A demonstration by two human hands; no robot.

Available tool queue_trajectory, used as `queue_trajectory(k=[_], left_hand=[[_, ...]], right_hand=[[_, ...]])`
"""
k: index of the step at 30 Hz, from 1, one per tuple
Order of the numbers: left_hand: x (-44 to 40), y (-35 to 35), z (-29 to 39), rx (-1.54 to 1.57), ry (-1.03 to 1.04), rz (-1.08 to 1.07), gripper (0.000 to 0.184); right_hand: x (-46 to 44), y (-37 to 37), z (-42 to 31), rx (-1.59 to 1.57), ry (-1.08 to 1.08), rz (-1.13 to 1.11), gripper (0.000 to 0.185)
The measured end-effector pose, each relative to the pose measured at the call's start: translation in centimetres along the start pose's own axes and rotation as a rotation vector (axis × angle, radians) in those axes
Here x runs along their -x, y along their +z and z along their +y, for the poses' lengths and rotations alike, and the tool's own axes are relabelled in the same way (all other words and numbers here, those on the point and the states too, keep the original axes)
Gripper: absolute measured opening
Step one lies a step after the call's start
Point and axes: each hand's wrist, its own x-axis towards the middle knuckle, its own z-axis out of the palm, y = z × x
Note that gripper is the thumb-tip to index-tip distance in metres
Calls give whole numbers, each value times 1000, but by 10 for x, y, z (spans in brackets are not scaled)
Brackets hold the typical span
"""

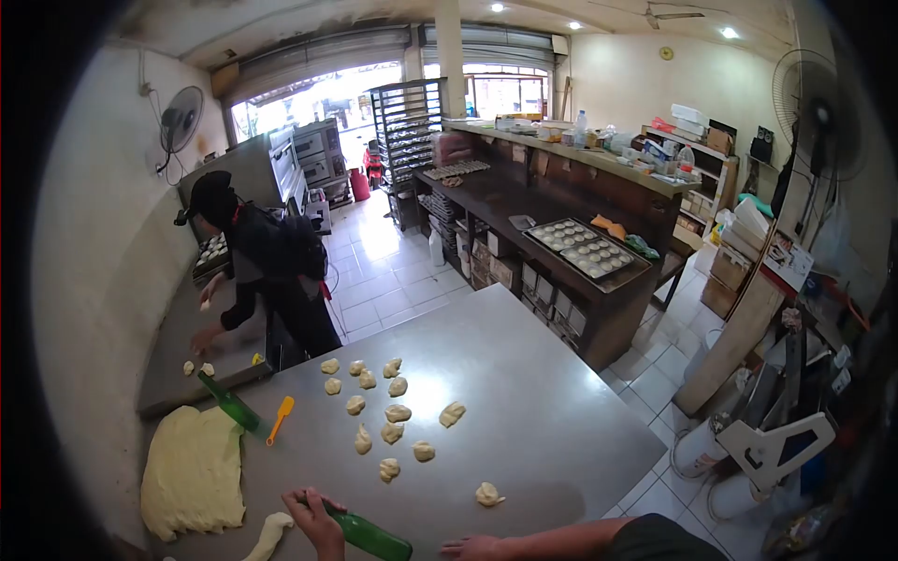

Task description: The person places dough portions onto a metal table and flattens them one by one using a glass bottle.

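Observation:
My left hand [318, 522] is wrapped round the neck end of a green glass bottle [374, 537], which lies slanted low over the metal table [552, 402]. My right hand [472, 547] rests low on the tabletop, fingers stretched toward the bottle's base; the bottom edge cuts part of it off. Left of my left hand lies a strip of dough [271, 536], beside a large flattened slab of dough [194, 472]. Several small dough pieces [398, 412] are scattered across the middle, and a single dough piece [488, 495] sits nearer my right hand.
A second green bottle [229, 402] and an orange spatula [281, 420] lie by the slab. At the left, a co-worker [271, 266] leans over a side table [178, 369] with dough pieces. Trays of dough rounds [585, 248] stand on the dark counter; a rack [409, 140] stands behind.

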Motion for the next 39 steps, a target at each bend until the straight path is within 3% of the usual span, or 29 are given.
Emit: queue_trajectory(k=[3,5,6,8,9,11,13,15,17,18,20,21,23,24,25,27,28,29,31,33,35,37,39], left_hand=[[38,22,12,39,-160,145,15],[62,23,-8,165,-310,42,18],[75,39,-10,173,-308,50,18],[100,74,-8,148,-551,-129,24],[110,95,-8,144,-551,-134,24],[120,143,-4,-38,-526,-390,30],[126,187,4,-40,-575,-403,27],[125,234,3,78,-440,-376,30],[130,282,6,223,-435,-318,32],[137,304,12,366,-433,-264,34],[145,337,24,420,-377,-189,37],[142,346,22,440,-332,-133,37],[139,358,19,441,-314,-89,38],[140,361,17,437,-303,-43,39],[138,365,15,435,-301,-40,39],[132,373,14,403,-288,-3,39],[128,376,12,409,-282,-7,39],[123,375,9,404,-305,61,39],[114,365,-1,402,-328,134,39],[102,350,-10,336,-236,250,40],[111,356,6,348,-227,255,39],[135,374,12,332,-172,91,37],[149,385,15,340,-123,58,35]], right_hand=[[96,-83,12,-740,558,-487,80],[178,-52,41,-408,829,4,76],[215,-32,47,-398,827,-2,76],[271,-2,50,472,1005,424,78],[285,6,52,469,1009,426,78],[286,-20,45,329,966,89,89],[257,-98,84,-395,591,-812,102],[275,-89,82,-799,441,148,96],[263,-130,62,-673,235,488,76],[255,-148,55,-686,232,491,76],[250,-187,53,-1235,182,464,60],[256,-203,56,-1229,180,468,60],[267,-224,58,-1002,263,529,49],[264,-227,50,-795,501,539,35],[261,-225,42,-796,498,536,35],[252,-206,28,-270,425,1088,40],[246,-188,37,26,409,1109,46],[253,-191,30,35,404,1112,46],[273,-188,12,377,292,1059,34],[278,-156,26,395,180,997,43],[287,-167,20,-19,249,1006,44],[278,-205,26,-187,318,1010,48],[275,-230,33,-346,382,1018,54]])
